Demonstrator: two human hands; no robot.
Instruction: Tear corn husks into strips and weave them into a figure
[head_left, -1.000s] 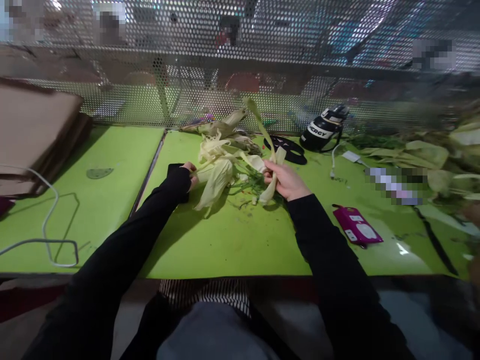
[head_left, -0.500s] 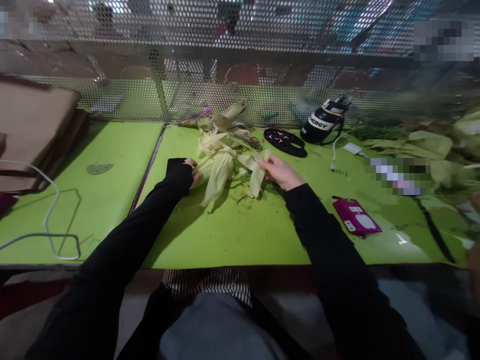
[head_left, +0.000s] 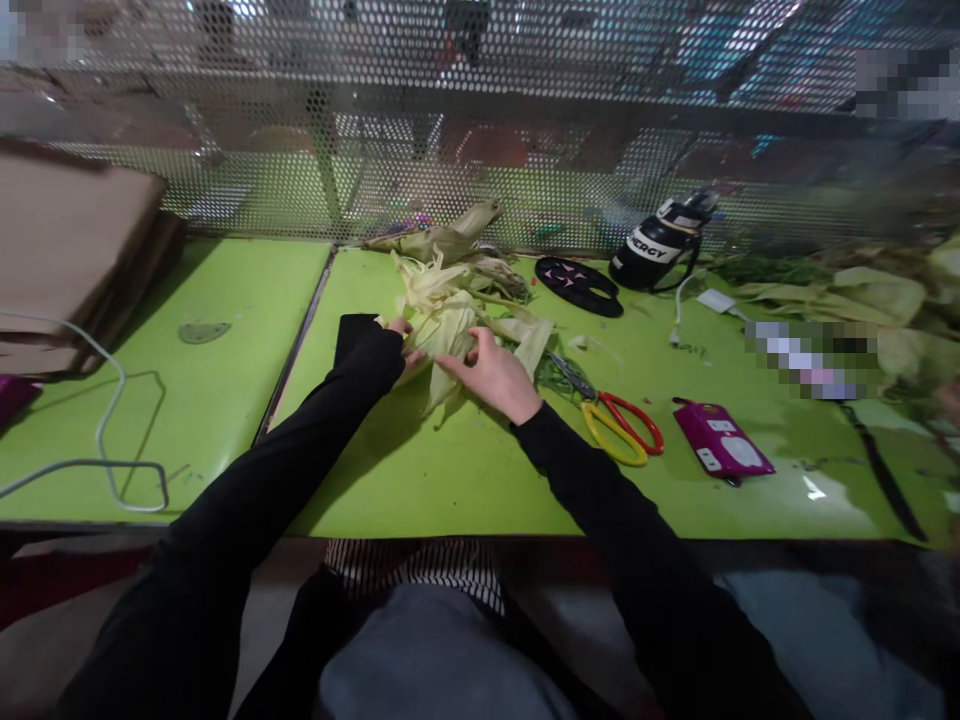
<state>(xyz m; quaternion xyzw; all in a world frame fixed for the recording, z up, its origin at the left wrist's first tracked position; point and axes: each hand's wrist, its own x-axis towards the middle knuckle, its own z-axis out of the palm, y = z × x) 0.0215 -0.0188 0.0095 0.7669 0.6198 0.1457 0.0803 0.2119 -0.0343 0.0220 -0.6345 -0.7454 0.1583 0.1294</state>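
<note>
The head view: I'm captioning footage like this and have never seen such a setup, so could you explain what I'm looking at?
There is no robot here. A camera worn on a person's head looks forward and down, so you see their own black-sleeved arms.

Their left hand and right hand are bare, and both are at a bundle of pale husks; the fingers are partly hidden, so the exact grip is unclear.

On the green table, scissors with red and yellow handles lie right of the hands. Farther right is a magenta box; behind are a black disc and a dark bottle.
</note>
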